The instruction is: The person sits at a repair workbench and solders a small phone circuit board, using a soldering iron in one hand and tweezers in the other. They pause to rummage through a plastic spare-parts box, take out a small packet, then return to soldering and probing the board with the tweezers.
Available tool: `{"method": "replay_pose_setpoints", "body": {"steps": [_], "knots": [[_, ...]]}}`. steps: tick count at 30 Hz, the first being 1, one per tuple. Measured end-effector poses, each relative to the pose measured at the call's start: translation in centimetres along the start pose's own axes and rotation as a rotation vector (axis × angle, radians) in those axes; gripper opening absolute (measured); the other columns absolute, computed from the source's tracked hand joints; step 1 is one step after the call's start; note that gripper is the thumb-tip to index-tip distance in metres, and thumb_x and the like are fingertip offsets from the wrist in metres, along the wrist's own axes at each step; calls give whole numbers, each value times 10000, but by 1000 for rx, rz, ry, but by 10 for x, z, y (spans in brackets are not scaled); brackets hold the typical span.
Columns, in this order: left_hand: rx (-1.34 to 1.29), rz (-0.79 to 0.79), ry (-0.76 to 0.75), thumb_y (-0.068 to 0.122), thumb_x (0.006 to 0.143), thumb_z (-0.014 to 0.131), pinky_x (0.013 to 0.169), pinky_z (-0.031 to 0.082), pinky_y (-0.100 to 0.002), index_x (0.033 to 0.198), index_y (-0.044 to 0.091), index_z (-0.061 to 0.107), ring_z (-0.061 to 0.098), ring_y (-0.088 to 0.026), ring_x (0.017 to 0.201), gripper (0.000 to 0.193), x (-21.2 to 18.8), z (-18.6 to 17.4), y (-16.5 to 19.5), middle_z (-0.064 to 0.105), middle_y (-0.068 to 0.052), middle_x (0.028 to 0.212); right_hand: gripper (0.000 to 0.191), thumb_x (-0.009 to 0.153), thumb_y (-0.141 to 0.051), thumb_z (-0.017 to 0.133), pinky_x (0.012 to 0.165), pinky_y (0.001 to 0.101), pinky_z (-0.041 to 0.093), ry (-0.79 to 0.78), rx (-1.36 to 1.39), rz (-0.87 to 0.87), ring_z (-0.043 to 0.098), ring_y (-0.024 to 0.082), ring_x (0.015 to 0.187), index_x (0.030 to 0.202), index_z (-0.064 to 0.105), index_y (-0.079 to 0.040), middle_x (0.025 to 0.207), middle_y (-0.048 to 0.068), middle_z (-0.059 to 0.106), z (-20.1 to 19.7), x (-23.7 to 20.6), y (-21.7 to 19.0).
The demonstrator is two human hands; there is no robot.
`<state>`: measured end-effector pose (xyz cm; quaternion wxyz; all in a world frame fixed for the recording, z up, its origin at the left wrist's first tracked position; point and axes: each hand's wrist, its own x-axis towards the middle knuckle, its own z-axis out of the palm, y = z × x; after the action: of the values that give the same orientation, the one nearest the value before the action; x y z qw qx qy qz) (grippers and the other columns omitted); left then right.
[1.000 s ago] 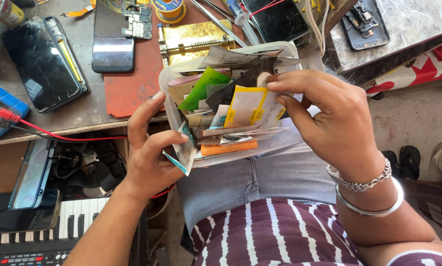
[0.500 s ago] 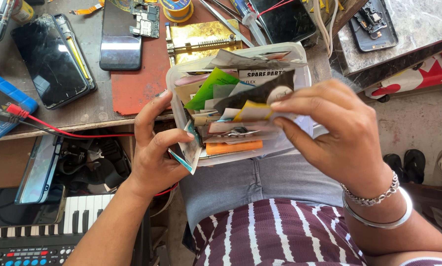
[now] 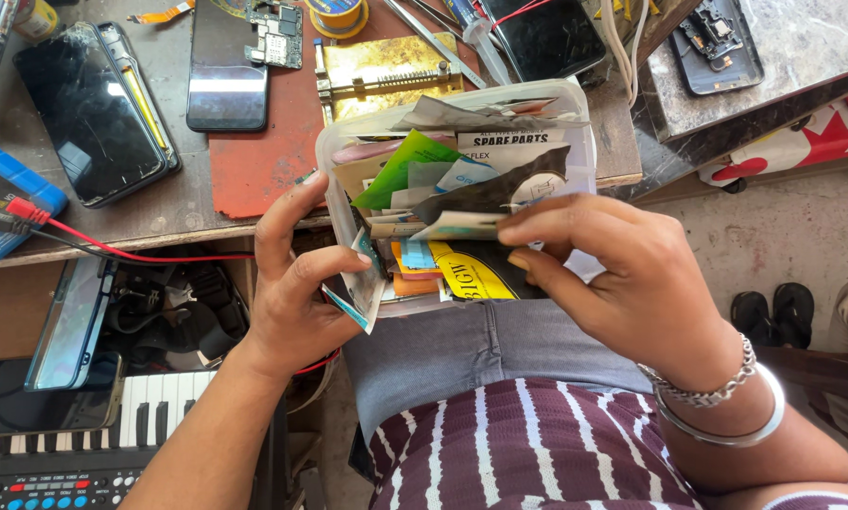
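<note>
Nearest me, a striped shirt (image 3: 537, 444) and grey trousers (image 3: 462, 345), with a keyboard (image 3: 93, 425) low at the left; on the lap rests a clear plastic box (image 3: 575, 142), crammed with small packets (image 3: 462, 227) standing on edge; my left hand (image 3: 291, 283) steadies the box's near-left wall, its grip clenched on a few packets at that corner; my right hand (image 3: 632, 274) has its grip pinched on the packet tops, fingers (image 3: 547, 222) spreading them apart; I judge the sorting goes best by fanning one packet at a time while the left keeps the box level, lest it tip off the knees; beyond, the desk (image 3: 84, 227) carries a dark phone (image 3: 225, 66), a black screen panel (image 3: 88, 113), a brass-coloured clamp (image 3: 386, 71) and a red lead (image 3: 112, 247).
</note>
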<state>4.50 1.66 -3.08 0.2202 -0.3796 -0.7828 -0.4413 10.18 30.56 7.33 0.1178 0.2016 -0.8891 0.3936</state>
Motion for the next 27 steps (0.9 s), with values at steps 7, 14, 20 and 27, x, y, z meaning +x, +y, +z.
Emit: {"method": "replay_pose_setpoints", "body": {"steps": [7, 14, 20, 27], "knots": [[13, 4, 4, 122, 731, 981, 1241, 414, -454, 1149, 182, 592, 420, -370, 1495, 574, 0, -1, 0, 344, -183, 1590, 258, 858, -2, 788, 703, 245, 593, 46, -16, 12, 733, 110, 777, 1101, 708, -36, 1197, 115, 720, 7, 5, -4], [4, -8, -1, 127, 756, 979, 1251, 422, -444, 1161, 190, 588, 426, -359, 1502, 567, 0, 0, 1, 340, -174, 1600, 244, 860, 0, 786, 717, 238, 598, 55, -8, 2, 747, 124, 826, 1087, 705, -35, 1201, 117, 730, 8, 5, -3], [-2, 0, -5, 149, 728, 988, 1240, 409, -467, 1149, 183, 589, 415, -376, 1492, 581, 0, -1, -1, 338, -180, 1587, 222, 808, -37, 826, 674, 310, 535, -14, -95, -78, 680, 199, 784, 1014, 756, -74, 870, 42, 741, 4, 5, -6], [-6, -1, -8, 130, 743, 977, 1262, 404, -470, 1153, 179, 590, 408, -373, 1514, 565, 0, -1, -1, 335, -174, 1600, 183, 851, -22, 799, 725, 290, 569, -14, -32, -63, 730, 173, 843, 1016, 730, -60, 964, 68, 746, 4, 9, -8]]}}
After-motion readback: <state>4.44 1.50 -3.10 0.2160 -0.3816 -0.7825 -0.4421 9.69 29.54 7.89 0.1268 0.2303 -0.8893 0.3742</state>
